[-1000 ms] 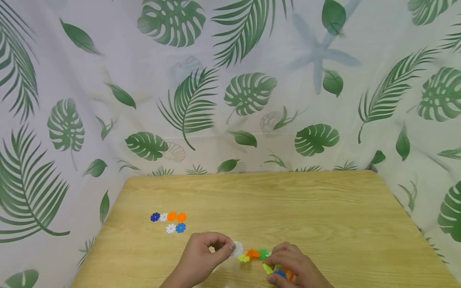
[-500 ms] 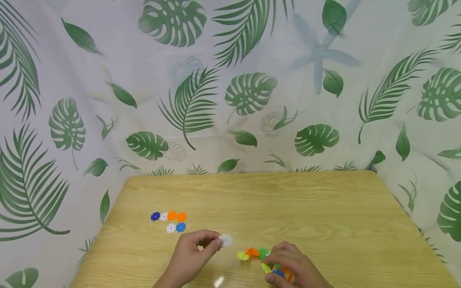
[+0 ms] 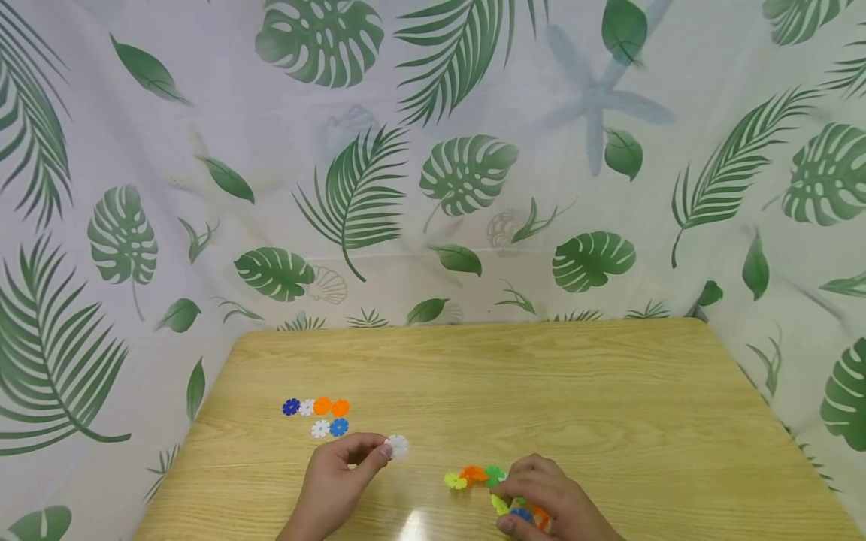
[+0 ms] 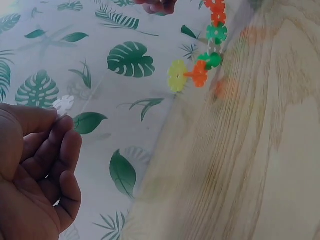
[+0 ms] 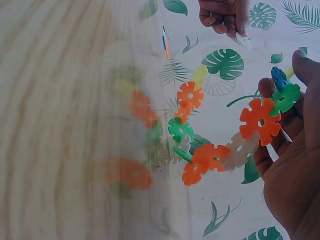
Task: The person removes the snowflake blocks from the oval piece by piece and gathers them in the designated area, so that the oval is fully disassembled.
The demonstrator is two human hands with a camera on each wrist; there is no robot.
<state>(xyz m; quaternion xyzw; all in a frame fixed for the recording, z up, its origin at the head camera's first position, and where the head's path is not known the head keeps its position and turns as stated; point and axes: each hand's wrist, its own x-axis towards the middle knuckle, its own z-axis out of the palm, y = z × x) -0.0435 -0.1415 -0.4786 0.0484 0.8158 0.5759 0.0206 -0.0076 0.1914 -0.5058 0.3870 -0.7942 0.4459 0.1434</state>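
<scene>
Between thumb and forefinger my left hand (image 3: 331, 477) pinches a white notched plastic disc (image 3: 398, 447), held apart from the linked discs. My right hand (image 3: 551, 496) grips one end of a chain of interlocked snowflake discs (image 5: 260, 121) in orange, green, white, blue and yellow. The right wrist view shows this chain curving in a loop, its free end a yellow disc (image 4: 177, 76). In the head view the fingers cover part of the chain. The left wrist view shows the white disc at the left hand's fingertips.
On the wooden table (image 3: 541, 391), several loose discs lie at the left: a dark blue one (image 3: 291, 406), two orange ones (image 3: 322, 406), white ones (image 3: 320, 429) and a lighter blue one (image 3: 339, 427). A leaf-printed cloth (image 3: 433, 248) hangs behind and at both sides.
My left hand has drawn the white disc away from the chain's yellow end, moving left and slightly up. The right hand stays nearly still with the chain.
</scene>
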